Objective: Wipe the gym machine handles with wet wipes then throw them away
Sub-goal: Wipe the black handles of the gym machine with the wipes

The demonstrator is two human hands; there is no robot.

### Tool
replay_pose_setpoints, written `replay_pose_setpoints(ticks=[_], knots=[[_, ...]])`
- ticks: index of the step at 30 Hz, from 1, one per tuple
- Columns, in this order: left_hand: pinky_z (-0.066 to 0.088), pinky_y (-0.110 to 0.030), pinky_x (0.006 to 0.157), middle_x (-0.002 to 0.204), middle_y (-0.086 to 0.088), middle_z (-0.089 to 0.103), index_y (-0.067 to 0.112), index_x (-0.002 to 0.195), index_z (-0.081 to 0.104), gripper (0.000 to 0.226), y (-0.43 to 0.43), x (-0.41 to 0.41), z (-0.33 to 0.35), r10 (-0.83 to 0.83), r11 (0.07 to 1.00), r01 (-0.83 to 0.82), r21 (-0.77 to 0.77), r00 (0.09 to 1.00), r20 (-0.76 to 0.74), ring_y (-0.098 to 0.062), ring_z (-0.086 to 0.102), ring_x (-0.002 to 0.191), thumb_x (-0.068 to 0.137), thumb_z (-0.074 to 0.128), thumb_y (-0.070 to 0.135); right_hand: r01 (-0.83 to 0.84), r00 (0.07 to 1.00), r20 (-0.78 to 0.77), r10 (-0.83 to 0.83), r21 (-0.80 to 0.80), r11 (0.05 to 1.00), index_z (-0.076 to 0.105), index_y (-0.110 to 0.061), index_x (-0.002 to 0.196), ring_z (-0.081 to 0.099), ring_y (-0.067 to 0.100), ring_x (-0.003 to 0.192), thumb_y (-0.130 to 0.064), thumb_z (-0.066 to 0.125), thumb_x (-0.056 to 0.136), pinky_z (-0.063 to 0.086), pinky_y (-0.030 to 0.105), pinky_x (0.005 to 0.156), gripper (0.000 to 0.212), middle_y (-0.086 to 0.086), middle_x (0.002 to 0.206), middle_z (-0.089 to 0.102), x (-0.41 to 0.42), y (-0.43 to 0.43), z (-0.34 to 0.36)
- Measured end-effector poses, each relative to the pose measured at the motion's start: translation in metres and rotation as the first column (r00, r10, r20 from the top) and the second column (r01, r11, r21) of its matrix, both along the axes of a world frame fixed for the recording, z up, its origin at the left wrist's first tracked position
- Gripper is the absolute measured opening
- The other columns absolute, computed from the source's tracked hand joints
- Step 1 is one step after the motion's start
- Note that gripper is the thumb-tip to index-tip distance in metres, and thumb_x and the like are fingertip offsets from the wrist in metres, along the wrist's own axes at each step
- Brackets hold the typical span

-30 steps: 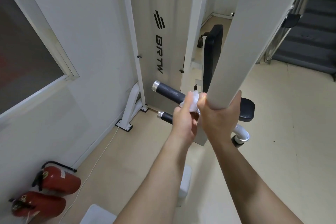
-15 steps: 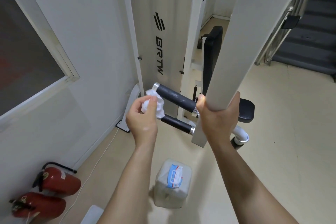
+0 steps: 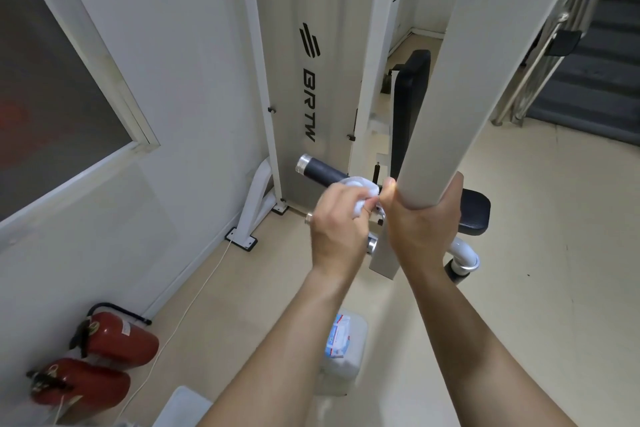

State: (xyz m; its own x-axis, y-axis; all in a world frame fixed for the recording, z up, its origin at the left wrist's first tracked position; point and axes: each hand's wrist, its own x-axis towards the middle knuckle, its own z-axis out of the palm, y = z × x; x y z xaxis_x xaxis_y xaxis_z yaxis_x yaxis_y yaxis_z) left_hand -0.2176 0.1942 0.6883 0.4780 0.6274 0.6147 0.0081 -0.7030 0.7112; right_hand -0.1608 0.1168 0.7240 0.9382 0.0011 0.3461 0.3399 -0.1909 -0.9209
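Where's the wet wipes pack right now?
The blue-and-white wet wipe pack lies on a white plastic container on the floor, low centre in head view, below the left hand.

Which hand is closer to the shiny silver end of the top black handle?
Left. The left hand holds a wipe on that handle, a little along from the silver end. The right hand is farther away, gripping the white bar.

Left grip [image 3: 337,232], right grip [image 3: 420,232] bare; forearms [image 3: 294,340] bare, unsleeved.

Head-worn view (wide-angle), facing forward and down, near handle [image 3: 323,172]
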Motion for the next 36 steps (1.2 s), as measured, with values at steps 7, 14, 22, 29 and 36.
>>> replay_pose_setpoints(ticks=[7, 14, 22, 29, 36], knots=[[0.048, -0.030, 0.069, 0.089, -0.003, 0.066, 0.013, 0.090, 0.074, 0.005, 0.047, 0.006, 0.020, 0.162, 0.987, -0.161, 0.023, 0.985, -0.058, -0.018, 0.061, 0.078, 0.088, 0.074, 0.018, 0.004, 1.000, -0.012, -0.004, -0.011, 1.000, 0.044, -0.025, 0.094, 0.057, 0.003, 0.065, -0.036, 0.078, 0.068, 0.044, 0.026, 0.061, 0.043, -0.024, 0.071, 0.058, -0.002, -0.002, 0.000], [0.045, -0.033, 0.071, 0.089, -0.003, 0.063, 0.016, 0.101, 0.078, 0.025, 0.034, -0.019, 0.011, -0.025, 0.910, 0.072, 0.407, 0.992, -0.122, -0.027, 0.053, 0.078, 0.097, 0.060, 0.033, -0.009, 1.000, -0.010, 0.009, -0.023, 1.000, 0.044, -0.028, 0.095, 0.059, 0.004, 0.068, -0.045, 0.073, 0.067, 0.037, 0.011, 0.056, 0.044, -0.013, 0.074, 0.059, -0.005, -0.004, 0.000], [0.047, -0.039, 0.071, 0.083, -0.002, 0.072, 0.009, 0.089, 0.078, 0.014, 0.049, -0.004, 0.007, -0.061, 0.749, 0.066, 0.659, 0.998, -0.031, -0.028, 0.062, 0.082, 0.097, 0.066, 0.010, -0.010, 1.000, -0.003, 0.010, -0.012, 1.000, 0.044, -0.026, 0.097, 0.058, 0.004, 0.067, -0.048, 0.072, 0.066, 0.037, 0.009, 0.055, 0.048, -0.013, 0.075, 0.058, -0.004, -0.003, 0.000], [0.045, -0.036, 0.061, 0.071, -0.006, 0.062, 0.009, 0.080, 0.074, 0.009, 0.093, -0.001, 0.036, 0.048, 0.634, 0.036, 0.772, 0.995, -0.086, -0.030, 0.057, 0.069, 0.084, 0.071, 0.001, -0.001, 1.000, -0.002, 0.000, -0.045, 0.999, 0.043, -0.025, 0.098, 0.057, 0.002, 0.068, -0.037, 0.079, 0.070, 0.042, 0.022, 0.061, 0.047, -0.014, 0.074, 0.058, 0.000, -0.004, 0.000], [0.047, -0.041, 0.062, 0.077, -0.006, 0.066, 0.008, 0.077, 0.071, 0.014, 0.059, 0.012, 0.033, -0.155, 0.666, 0.289, 0.687, 0.955, -0.252, -0.030, 0.058, 0.075, 0.089, 0.068, 0.004, 0.023, 1.000, 0.010, -0.023, -0.023, 0.999, 0.042, -0.025, 0.095, 0.056, 0.003, 0.063, -0.040, 0.073, 0.067, 0.037, 0.015, 0.056, 0.044, -0.013, 0.070, 0.055, 0.000, 0.000, -0.001]])
